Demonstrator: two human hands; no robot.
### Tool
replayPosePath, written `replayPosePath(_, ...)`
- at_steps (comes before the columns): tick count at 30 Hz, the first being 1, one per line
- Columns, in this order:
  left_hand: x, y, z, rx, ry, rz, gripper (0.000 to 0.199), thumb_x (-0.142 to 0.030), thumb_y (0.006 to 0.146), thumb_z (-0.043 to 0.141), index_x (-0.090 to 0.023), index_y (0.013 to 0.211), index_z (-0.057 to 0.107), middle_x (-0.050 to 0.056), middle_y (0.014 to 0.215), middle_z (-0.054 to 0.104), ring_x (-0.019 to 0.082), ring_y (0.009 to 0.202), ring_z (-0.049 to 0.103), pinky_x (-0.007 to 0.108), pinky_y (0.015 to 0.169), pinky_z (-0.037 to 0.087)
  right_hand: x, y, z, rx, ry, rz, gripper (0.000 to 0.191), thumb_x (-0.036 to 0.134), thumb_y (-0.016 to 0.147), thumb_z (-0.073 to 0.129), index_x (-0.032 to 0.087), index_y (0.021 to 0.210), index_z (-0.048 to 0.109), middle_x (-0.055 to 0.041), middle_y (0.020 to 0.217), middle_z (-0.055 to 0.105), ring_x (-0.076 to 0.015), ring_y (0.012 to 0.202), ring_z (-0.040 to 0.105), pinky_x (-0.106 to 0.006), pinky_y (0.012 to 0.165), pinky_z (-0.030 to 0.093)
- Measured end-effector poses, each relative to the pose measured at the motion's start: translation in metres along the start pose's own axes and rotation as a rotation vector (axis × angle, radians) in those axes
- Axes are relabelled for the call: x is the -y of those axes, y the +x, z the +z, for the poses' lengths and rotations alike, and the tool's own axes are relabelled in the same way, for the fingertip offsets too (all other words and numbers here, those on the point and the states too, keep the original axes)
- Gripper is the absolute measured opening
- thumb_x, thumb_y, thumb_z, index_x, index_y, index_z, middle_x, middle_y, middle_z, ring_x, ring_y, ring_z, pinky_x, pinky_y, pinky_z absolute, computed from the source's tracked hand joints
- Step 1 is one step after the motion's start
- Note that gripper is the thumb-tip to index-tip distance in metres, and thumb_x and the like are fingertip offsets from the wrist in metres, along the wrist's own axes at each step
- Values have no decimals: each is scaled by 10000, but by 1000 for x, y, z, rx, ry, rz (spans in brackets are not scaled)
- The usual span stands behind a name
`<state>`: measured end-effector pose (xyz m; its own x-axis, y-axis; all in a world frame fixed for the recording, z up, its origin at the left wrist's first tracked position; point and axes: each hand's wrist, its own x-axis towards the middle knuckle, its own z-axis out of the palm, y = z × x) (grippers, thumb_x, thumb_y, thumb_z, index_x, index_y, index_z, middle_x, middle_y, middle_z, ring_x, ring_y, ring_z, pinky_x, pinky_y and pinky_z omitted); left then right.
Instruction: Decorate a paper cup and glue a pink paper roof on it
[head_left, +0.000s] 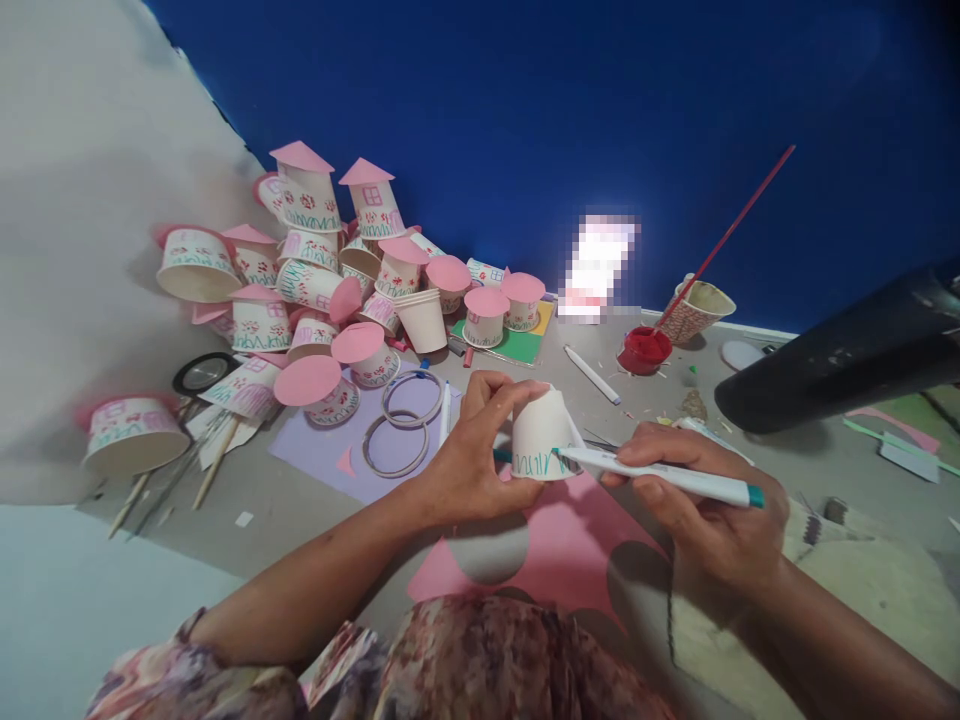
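An upside-down white paper cup (541, 425) is held in my left hand (491, 445), with the thumb low on its side and the fingers at its top. Green zigzag strokes run along the cup's rim. My right hand (701, 505) is closed round a white marker (675, 476) with a green end; its tip touches the cup near the green strokes. Below the cup lies a pink paper sheet (562, 540) with round cut-outs.
Several decorated cups with pink cone roofs (300, 190) are piled at the left. Two tape rings (396, 443) lie on purple paper (322, 455). Behind are plain stacked cups (422, 322), another marker (592, 375) and a red pot (645, 351). A dark cylinder (832, 350) juts in from the right.
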<state>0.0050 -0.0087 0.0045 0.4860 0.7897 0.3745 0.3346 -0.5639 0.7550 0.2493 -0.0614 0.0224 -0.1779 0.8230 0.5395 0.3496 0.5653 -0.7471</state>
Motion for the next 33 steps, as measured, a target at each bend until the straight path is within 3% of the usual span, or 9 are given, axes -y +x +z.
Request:
replayPosePath(4,-1,0,0,4,-11,12,755,-207,697,756,-279,1401,493,90,1223,436,314,1216,465,525,1068,497,-1,0,-1,6,-1,-17,137,187,942,705,262,1046,754,-21,799,789,-211,719,724,-345,671,550)
replayPosePath(9,1,-1,0,13,2,-31,768,-259,698,787,-293,1407,494,95,1247,457,329,1230,467,536,1085,480,-4,-6,-6,43,128,69,107,234,985,648,254,1044,736,-31,725,740,-209,623,678,-358,578,516)
replayPosePath(14,4,-1,1,-19,87,12,769,-296,718,785,-288,1426,484,102,1241,466,331,1211,476,522,1053,470,-6,-9,-1,-100,129,188,135,387,980,694,274,994,768,-49,733,751,-238,638,696,-369,549,515)
replayPosePath(18,7,-3,3,-63,239,67,864,-302,724,771,-286,1510,411,124,1310,475,365,1258,467,535,1066,418,-10,-5,6,-246,96,220,167,351,1041,615,291,1124,747,-25,803,785,-181,599,643,-322,537,491)
replayPosePath(21,10,-5,3,-60,315,91,913,-370,762,783,-300,1560,346,135,1354,498,379,1264,491,520,1063,388,-17,0,7,-126,-110,144,253,365,986,708,288,1227,722,-54,1004,811,-200,738,694,-354,682,568)
replayPosePath(24,11,-5,1,-31,377,169,927,-471,820,783,-304,1591,296,146,1367,533,374,1243,523,497,1040,364,-28,4,7,97,-271,-69,637,484,825,873,283,1385,645,-107,1225,776,-281,962,708,-436,840,601)
replayPosePath(26,11,-6,1,-27,410,226,932,-541,844,782,-297,1600,295,152,1359,557,368,1222,541,485,1023,352,-36,4,8,184,-327,-179,830,531,767,907,286,1483,565,-123,1273,762,-312,1013,683,-467,858,605)
replayPosePath(28,10,-6,1,-29,417,241,928,-597,847,779,-295,1597,321,154,1351,576,365,1210,551,485,1019,343,-41,3,10,224,-375,-219,865,518,771,906,296,1517,528,-127,1297,754,-324,1026,672,-487,865,609)
replayPosePath(33,4,-8,2,33,276,224,1015,-673,771,828,-338,1600,348,130,1374,579,368,1268,541,518,1106,353,-42,2,10,204,-360,-196,700,388,846,856,302,1477,566,-120,1274,755,-316,1036,691,-500,907,605)
